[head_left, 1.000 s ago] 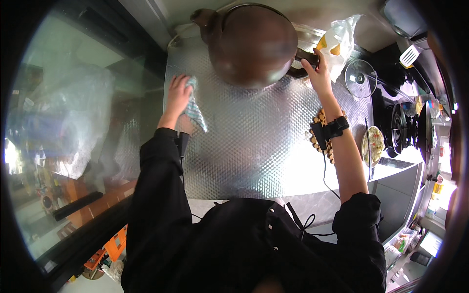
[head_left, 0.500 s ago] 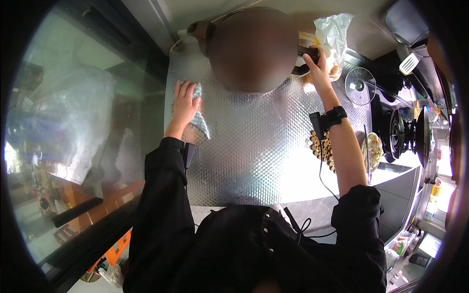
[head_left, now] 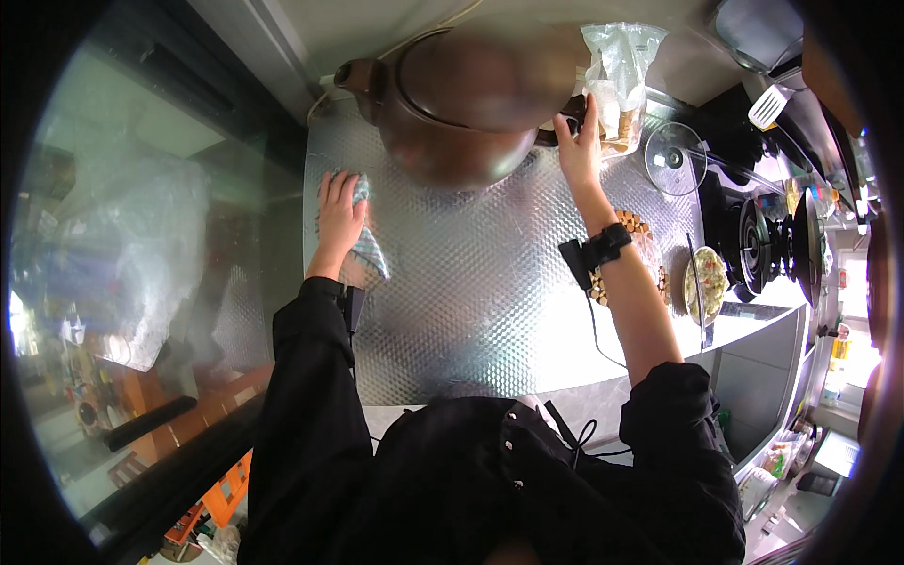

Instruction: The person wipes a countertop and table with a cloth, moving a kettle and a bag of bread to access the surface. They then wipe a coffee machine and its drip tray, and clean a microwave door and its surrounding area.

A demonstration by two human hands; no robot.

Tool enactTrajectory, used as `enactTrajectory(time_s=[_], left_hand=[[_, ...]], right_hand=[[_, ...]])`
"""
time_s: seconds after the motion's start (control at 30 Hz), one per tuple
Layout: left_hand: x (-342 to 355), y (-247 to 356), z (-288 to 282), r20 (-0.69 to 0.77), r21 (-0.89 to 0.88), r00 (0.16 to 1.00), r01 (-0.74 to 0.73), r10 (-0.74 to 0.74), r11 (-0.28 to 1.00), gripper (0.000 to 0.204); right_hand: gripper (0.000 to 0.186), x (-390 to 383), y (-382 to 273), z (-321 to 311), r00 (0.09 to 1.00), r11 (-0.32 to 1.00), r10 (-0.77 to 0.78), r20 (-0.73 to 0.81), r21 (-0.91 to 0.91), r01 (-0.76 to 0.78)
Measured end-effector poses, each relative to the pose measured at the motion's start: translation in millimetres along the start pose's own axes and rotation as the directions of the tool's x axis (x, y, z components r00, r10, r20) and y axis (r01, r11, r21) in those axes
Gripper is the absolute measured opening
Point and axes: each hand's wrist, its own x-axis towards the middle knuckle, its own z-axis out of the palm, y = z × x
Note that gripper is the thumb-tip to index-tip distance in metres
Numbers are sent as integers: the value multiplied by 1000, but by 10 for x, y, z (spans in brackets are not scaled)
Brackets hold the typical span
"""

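- Right hand now: fingers grasping the brown pot by its handle, presumably for control!
- Left hand over the cloth, likely pinning it; grip, can't tell.

Pot behind cloth, left of bag

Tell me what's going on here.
The right hand grips the handle of a big brown spouted pot at the far side of a silvery countertop. The left hand is on a pale blue patterned cloth. A plastic bag and glass lid sit right of the pot. Whether the pot touches the countertop is unclear.
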Motion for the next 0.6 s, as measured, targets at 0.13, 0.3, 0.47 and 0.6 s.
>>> enactTrajectory(time_s=[0.13, 0.3, 0.47, 0.6], left_hand=[[-17, 22, 30, -31, 34, 999, 22, -21, 999, 46], [-36, 173, 67, -98, 90, 995, 0, 9, 996, 46], [-149, 629, 141, -76, 33, 997, -28, 31, 999, 43], [-251, 1280, 327, -13, -50, 997, -70, 70, 996, 42]], right_hand=[[73, -331, -58, -190, 997, 998, -57, 45, -1, 57], [72, -407, -26, -265, 992, 996, -83, 96, 53, 78], [66, -615, 41, -463, 978, 963, 118, 170, 220, -155], [57, -937, 31, -756, 951, 928, 155, 267, 292, -233]])
